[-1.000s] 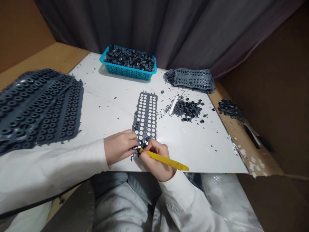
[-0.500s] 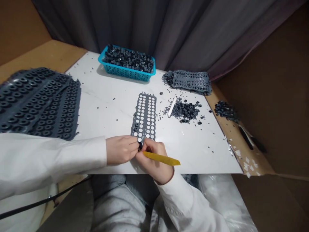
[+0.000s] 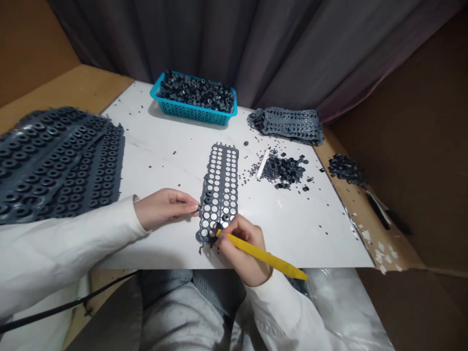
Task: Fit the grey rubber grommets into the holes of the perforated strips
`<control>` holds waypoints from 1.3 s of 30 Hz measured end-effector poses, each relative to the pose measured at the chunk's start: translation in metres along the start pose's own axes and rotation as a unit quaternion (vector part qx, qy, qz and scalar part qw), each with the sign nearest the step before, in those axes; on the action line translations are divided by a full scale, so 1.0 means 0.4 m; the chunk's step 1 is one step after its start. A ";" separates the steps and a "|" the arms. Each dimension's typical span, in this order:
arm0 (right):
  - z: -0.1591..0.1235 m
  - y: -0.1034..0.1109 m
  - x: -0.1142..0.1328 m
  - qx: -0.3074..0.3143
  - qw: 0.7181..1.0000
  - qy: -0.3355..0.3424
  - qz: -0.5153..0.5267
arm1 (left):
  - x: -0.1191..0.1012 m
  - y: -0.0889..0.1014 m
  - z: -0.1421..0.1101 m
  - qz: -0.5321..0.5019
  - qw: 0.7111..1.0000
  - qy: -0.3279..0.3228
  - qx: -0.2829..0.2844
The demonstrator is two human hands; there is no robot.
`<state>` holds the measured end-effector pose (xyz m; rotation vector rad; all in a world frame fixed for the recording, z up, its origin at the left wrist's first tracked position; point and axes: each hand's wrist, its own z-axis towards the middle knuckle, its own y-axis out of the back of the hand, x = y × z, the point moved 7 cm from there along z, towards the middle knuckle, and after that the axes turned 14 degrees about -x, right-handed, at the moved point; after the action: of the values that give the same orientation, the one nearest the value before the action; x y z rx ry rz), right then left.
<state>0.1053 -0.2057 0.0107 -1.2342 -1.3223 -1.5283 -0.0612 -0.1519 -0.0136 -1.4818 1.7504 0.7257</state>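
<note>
A long dark grey rubber sheet (image 3: 221,180) with rows of round holes lies on the white table top, which shows through most holes as white discs. A few black rings sit on it near its left edge and lower end. My left hand (image 3: 166,208) pinches the sheet's left edge between thumb and fingers. In my right hand (image 3: 246,246) is a slim yellow stick-like tool (image 3: 270,258), held like a pen over the sheet's near end. Its working tip is too small to make out.
A blue basket (image 3: 197,113) full of black rubber pieces stands at the back. Ringed grey sheets (image 3: 73,165) are stacked at left. To the right lie loose black bits (image 3: 287,168), a white stick (image 3: 263,164), a sheet bundle (image 3: 292,126) and a dark-handled tool (image 3: 377,209).
My left hand has moved left and up from the sheet's near end to its left edge. My right hand has shifted slightly right, and the yellow tool is tilted more toward me.
</note>
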 end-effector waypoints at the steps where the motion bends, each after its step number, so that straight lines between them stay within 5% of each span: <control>1: 0.001 0.013 0.006 -0.022 1.000 0.000 0.012 | 0.008 -0.009 -0.004 -0.014 1.000 0.016 0.014; 4: 0.004 0.036 0.039 -0.055 0.997 0.038 0.041 | 0.018 -0.039 -0.019 -0.054 0.996 0.049 0.058; 9: 0.010 0.011 0.097 -0.021 0.991 0.129 0.038 | 0.020 -0.086 -0.037 -0.122 0.985 0.080 0.092; 16: 0.024 0.003 0.111 -0.059 0.988 0.128 0.058 | 0.009 -0.123 -0.033 -0.140 0.985 0.075 0.072; 19: 0.043 0.046 0.107 -0.092 0.986 0.135 0.036 | -0.004 -0.117 -0.038 -0.039 0.997 -0.001 0.060; 21: 0.095 0.121 0.091 -0.135 0.979 0.154 0.004 | -0.020 -0.107 -0.052 0.101 0.983 -0.148 0.047; 23: 0.188 0.247 0.063 -0.196 0.965 0.168 -0.039 | -0.043 -0.097 -0.082 0.213 0.908 -0.361 0.000; 26: 0.352 0.522 0.009 -0.353 0.912 0.127 -0.164 | -0.015 -0.106 -0.123 0.308 0.770 -0.559 -0.007; 29: 0.461 0.759 -0.028 -0.458 0.849 0.069 -0.256 | 0.021 -0.109 -0.134 0.363 0.657 -0.659 -0.050; 32: 0.513 0.864 -0.047 -0.487 0.831 0.047 -0.263 | 0.030 -0.112 -0.145 0.378 0.580 -0.714 -0.104; 35: 0.547 0.850 -0.044 -0.474 0.841 0.051 -0.255 | 0.003 -0.127 -0.145 0.382 0.604 -0.695 -0.085; 39: 0.562 0.671 0.004 -0.335 0.908 0.128 -0.216 | -0.103 -0.146 -0.154 0.337 0.691 -0.639 -0.018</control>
<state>0.4019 -0.0331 0.0802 -1.1018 -0.9518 -2.5143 -0.0106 -0.1876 0.0576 0.0124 1.0014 1.6274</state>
